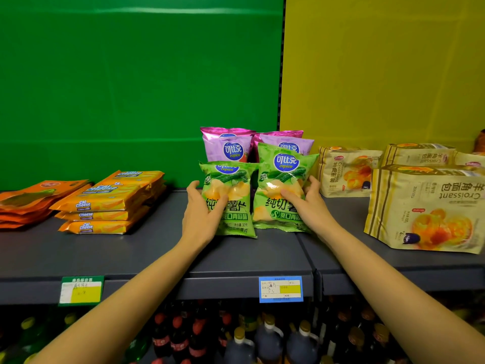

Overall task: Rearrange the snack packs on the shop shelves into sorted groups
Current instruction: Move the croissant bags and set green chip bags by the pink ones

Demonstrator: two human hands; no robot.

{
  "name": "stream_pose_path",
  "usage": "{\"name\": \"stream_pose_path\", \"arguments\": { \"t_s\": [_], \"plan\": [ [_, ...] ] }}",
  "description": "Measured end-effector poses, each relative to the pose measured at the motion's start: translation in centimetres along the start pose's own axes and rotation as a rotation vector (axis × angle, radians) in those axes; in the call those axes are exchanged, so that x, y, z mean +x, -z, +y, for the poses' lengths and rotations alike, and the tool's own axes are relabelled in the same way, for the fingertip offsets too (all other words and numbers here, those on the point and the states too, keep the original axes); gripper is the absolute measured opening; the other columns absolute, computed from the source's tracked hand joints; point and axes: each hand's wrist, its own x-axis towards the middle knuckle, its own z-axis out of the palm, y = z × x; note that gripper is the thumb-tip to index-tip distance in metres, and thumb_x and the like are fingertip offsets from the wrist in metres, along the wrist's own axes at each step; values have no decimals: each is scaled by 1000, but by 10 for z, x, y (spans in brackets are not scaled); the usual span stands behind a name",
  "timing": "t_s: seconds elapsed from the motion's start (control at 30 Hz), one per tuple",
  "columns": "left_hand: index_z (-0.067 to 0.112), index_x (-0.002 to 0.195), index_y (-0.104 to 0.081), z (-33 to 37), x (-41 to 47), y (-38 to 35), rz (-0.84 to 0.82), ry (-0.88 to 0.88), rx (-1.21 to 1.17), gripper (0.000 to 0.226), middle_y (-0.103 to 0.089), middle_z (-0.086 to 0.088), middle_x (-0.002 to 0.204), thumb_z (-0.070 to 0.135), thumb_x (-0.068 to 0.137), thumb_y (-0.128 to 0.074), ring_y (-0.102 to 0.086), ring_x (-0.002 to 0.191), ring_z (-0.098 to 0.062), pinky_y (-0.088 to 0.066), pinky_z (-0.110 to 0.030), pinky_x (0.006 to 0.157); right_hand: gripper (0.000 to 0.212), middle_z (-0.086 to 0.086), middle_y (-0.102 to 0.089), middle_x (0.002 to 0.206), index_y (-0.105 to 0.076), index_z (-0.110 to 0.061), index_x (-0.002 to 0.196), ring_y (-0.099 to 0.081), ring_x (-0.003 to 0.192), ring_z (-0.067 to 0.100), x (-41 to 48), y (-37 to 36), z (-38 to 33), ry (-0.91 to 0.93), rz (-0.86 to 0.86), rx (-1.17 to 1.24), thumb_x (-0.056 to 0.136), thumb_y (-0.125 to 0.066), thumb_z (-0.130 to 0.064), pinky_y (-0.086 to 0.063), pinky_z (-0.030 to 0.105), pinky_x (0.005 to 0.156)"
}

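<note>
So I've got the two green chip bags up front, mid-shelf: the left bag in my left hand and the right bag in my right hand. They stand upright side by side, just about touching, faces out, which I reckon is the point: same flavour in one row, labels readable. Right behind them sit two pink bags of the same brand, so it looks like green goes in front, pink at the back.

Each grip is wrapped round its bag's outer edge, thumb on the front, the other fingers tucked behind, closed loosely rather than crushing. It looks more like steadying and squaring up than lifting, since both bags' bottoms seem to rest on the shelf.

Further out, the orange cheese wafers are stacked to the left, well apart, and the croissant packs sit to the right, near the chips.
</note>
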Motion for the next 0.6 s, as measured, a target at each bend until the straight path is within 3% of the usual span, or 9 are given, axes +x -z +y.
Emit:
{"name": "stream_pose_path", "arguments": {
  "t_s": [0.2, 0.37, 0.47, 0.6],
  "plan": [
    [6, 140, -15, 1, 0, -1, 6, -107, -53, 69, -34, -14, 143, 36, 89, -51, -40, 129, -26, -33, -39, 109, 62, 2, -44, 144, -30, -14, 140, -44, 130, 22, 0, 3, -6, 26, -46, -114, 88, -57, -36, -34, 28, 97],
    [1, 140, -16, 7, 1, -1, 79, -135, -35, 62, -27, -15, 143, 26, 93, -49, -34, 130, -23, -25, -23, 103, 60, 2, -46, 143, -33, -12, 138, -46, 128, 22, 1, 3, -8, 14, -75, -118, 89, -56, -37, -36, 27, 95],
    [1, 140, -16, 6, 1, 0, 75, -137, -30, 63, -26, -16, 143, 25, 93, -49, -33, 131, -24, -24, -23, 104, 60, 4, -49, 141, -34, -13, 137, -48, 126, 22, -1, 3, -7, 15, -61, -108, 88, -57, -38, -39, 30, 98],
    [0, 143, -11, 2, 2, -3, 7, -115, 31, 70, -22, -18, 148, 28, 92, -50, -26, 137, -27, -22, -30, 110, 62, 3, -46, 143, -30, -14, 142, -46, 128, 22, -3, 2, -8, 12, -57, -99, 90, -54, -37, -35, 24, 91]
  ]
}}
